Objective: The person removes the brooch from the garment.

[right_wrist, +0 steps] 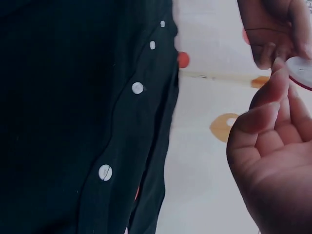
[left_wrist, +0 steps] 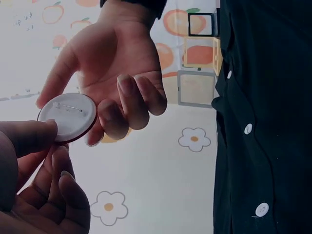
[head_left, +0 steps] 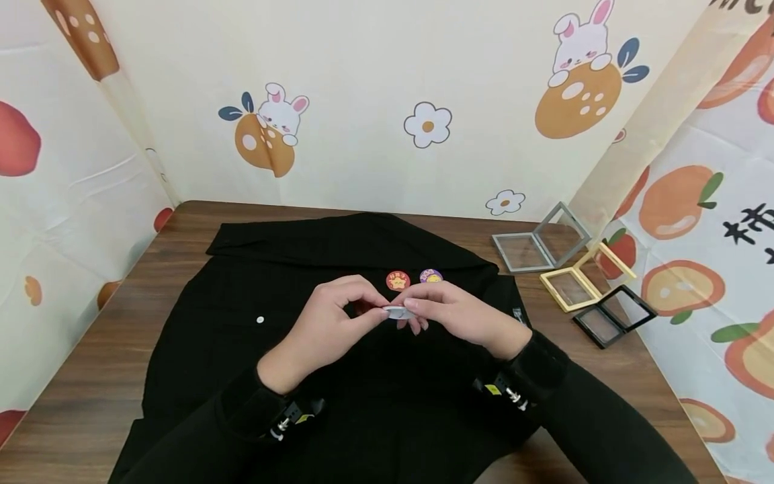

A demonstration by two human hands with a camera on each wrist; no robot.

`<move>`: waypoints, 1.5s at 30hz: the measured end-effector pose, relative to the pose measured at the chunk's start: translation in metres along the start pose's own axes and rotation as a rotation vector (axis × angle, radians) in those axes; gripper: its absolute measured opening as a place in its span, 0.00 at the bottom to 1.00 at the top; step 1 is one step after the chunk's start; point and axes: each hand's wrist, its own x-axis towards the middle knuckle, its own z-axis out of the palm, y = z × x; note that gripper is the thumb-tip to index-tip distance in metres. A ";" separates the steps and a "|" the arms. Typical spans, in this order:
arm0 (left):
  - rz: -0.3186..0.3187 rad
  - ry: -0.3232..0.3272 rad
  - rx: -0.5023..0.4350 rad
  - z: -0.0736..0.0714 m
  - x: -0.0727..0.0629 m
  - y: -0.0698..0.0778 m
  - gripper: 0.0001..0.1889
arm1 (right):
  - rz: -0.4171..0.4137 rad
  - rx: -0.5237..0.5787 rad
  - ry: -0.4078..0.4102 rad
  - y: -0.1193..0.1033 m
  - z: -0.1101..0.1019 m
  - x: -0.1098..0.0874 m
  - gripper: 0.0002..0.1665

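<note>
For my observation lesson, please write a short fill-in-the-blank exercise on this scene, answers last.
The left hand and right hand hold a white-backed badge with a fastening ____.
In the head view, the red badge lies to the ____ of the purple badge.
The yellow frame stands between the grey frame and the ____ frame.

Missing words: pin; left; black.

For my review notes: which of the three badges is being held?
The white-backed badge, held between the left hand and right hand; the red badge and purple badge lie on the black garment.
</note>
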 end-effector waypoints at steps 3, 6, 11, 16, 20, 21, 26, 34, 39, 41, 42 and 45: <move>0.011 -0.005 -0.001 0.001 0.000 0.000 0.06 | 0.030 0.006 -0.056 0.000 -0.003 0.002 0.21; 0.016 -0.012 -0.005 0.001 -0.001 -0.001 0.07 | 0.057 0.041 -0.101 0.000 -0.005 0.002 0.22; 0.030 -0.036 -0.016 0.001 -0.002 -0.002 0.08 | 0.064 0.118 -0.179 0.003 -0.005 0.004 0.23; 0.049 -0.056 -0.013 0.003 -0.003 -0.001 0.07 | 0.046 0.150 -0.223 0.007 -0.004 0.005 0.21; 0.060 -0.071 0.000 0.004 -0.003 -0.001 0.06 | 0.050 0.152 -0.232 0.008 -0.004 0.004 0.21; 0.063 -0.076 0.009 0.003 -0.003 -0.002 0.06 | 0.057 0.144 -0.233 0.008 -0.005 0.004 0.21; 0.019 -0.098 0.127 -0.003 -0.002 -0.007 0.02 | 0.095 0.070 -0.187 0.012 -0.010 0.004 0.23; -0.165 -0.275 0.584 -0.006 -0.001 -0.021 0.17 | 0.116 -0.204 -0.040 0.014 -0.020 -0.003 0.14; -0.218 -0.393 0.824 -0.004 -0.001 -0.036 0.27 | 0.080 -0.521 0.066 0.012 -0.027 -0.010 0.12; -0.276 -0.423 0.889 -0.006 -0.003 -0.044 0.31 | 0.088 -0.618 0.111 0.013 -0.032 -0.013 0.14; -0.311 -0.438 0.905 -0.008 -0.004 -0.049 0.32 | 0.099 -0.659 0.130 0.015 -0.034 -0.015 0.15; -0.409 -0.490 0.911 -0.016 -0.007 -0.062 0.37 | 0.153 -0.770 0.184 0.021 -0.044 -0.020 0.20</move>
